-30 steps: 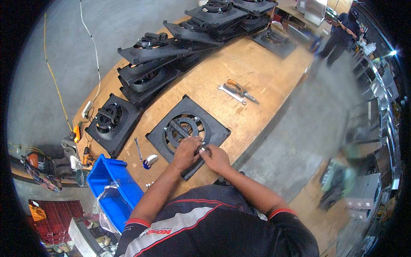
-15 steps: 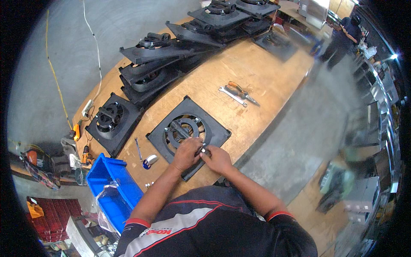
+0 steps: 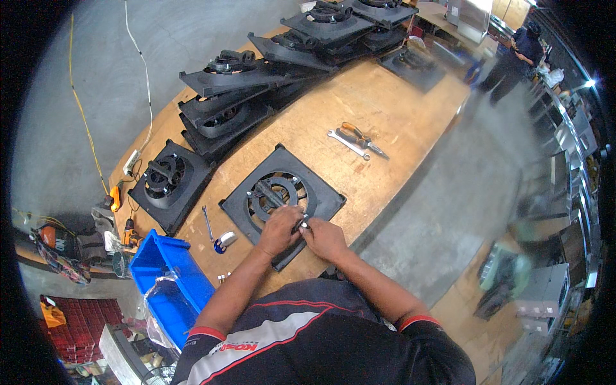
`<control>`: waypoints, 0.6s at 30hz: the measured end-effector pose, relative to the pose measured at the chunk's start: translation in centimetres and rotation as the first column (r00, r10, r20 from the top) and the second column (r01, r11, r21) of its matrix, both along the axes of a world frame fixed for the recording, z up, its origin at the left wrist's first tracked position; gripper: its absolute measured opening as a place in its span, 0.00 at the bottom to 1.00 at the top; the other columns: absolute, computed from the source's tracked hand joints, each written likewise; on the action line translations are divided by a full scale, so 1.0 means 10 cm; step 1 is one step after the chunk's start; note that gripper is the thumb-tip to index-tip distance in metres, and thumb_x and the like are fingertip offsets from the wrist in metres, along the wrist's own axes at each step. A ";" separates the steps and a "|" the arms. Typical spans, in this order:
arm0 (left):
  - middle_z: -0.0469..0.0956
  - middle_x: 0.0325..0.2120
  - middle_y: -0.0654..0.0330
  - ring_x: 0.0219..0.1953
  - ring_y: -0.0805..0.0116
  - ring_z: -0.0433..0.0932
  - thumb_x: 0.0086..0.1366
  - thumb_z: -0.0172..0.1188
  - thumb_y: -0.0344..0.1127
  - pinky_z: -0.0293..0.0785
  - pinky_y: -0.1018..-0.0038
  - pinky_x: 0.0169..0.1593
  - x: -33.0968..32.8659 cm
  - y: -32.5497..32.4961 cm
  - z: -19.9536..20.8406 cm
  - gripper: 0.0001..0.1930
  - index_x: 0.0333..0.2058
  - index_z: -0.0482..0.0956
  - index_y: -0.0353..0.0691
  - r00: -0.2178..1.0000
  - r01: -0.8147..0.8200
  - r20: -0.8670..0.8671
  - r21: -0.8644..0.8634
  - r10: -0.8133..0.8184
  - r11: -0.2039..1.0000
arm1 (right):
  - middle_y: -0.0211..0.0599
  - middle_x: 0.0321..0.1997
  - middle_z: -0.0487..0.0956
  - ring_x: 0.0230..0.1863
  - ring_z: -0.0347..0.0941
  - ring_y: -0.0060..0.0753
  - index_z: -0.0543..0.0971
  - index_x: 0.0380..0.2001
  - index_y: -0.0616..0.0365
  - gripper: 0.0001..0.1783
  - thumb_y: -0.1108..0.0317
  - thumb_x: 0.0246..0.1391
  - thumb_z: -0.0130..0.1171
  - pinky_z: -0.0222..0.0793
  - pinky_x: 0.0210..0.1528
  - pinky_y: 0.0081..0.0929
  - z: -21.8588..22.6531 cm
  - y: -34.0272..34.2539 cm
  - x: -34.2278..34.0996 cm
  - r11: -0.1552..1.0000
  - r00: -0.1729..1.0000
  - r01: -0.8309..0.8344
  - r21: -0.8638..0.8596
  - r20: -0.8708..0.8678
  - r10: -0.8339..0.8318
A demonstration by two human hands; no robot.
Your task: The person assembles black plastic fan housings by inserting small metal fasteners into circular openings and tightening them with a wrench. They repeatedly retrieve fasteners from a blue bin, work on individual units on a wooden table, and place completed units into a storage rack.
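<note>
Wooden workbench (image 3: 391,128) running diagonally across grey concrete floor, blue bin (image 3: 168,276) sitting lower left, left hand (image 3: 280,230) and right hand (image 3: 325,237) pinching a small metal part over black square fan frame (image 3: 282,196), fingers curled closed.

Long wooden workbench (image 3: 398,122) on grey concrete floor (image 3: 449,218), shelving (image 3: 564,167) beyond.

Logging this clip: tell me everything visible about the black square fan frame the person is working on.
The fan frame is a flat, black, plastic-looking square panel with a round opening, ring-shaped grille and a hub in the middle. It lies flat, turned cornerwise, near the front edge of the wooden table. The left hand and right hand rest on its near corner, pinching something small.
</note>
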State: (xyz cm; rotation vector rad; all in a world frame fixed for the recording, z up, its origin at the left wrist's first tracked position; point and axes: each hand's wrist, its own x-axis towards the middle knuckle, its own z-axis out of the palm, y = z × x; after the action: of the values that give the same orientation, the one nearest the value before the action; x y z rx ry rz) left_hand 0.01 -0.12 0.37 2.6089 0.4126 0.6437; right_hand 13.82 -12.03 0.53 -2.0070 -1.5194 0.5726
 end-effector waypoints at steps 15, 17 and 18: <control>0.75 0.53 0.51 0.57 0.48 0.73 0.46 0.73 0.32 0.65 0.55 0.64 0.00 0.02 -0.01 0.27 0.46 0.74 0.42 0.999 0.008 -0.041 -0.014 -0.008 1.000 | 0.46 0.26 0.77 0.31 0.75 0.46 0.78 0.35 0.63 0.22 0.53 0.67 0.48 0.69 0.38 0.42 -0.48 0.07 0.18 0.992 0.810 0.108 -0.061 -0.573 -0.124; 0.75 0.54 0.50 0.58 0.48 0.72 0.44 0.74 0.34 0.65 0.56 0.64 -0.09 0.07 0.03 0.30 0.49 0.75 0.42 0.998 -0.027 -0.053 -0.017 0.026 0.999 | 0.52 0.32 0.79 0.36 0.77 0.54 0.79 0.38 0.62 0.20 0.54 0.66 0.49 0.70 0.40 0.46 -0.38 0.06 0.22 0.980 0.932 0.170 0.100 -0.340 -0.127; 0.74 0.55 0.50 0.59 0.49 0.72 0.44 0.74 0.34 0.64 0.56 0.65 -0.12 0.11 0.10 0.31 0.50 0.74 0.42 0.993 -0.086 -0.081 -0.008 0.085 0.996 | 0.54 0.35 0.79 0.38 0.77 0.57 0.79 0.39 0.62 0.20 0.54 0.65 0.50 0.70 0.41 0.48 -0.25 0.07 0.25 0.979 0.941 0.160 0.124 -0.320 -0.113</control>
State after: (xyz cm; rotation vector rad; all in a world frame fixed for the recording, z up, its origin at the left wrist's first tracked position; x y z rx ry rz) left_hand -1.14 1.00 1.40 2.6241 0.5547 0.5629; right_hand 16.27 -11.34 -1.93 -1.7938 -1.1869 0.6635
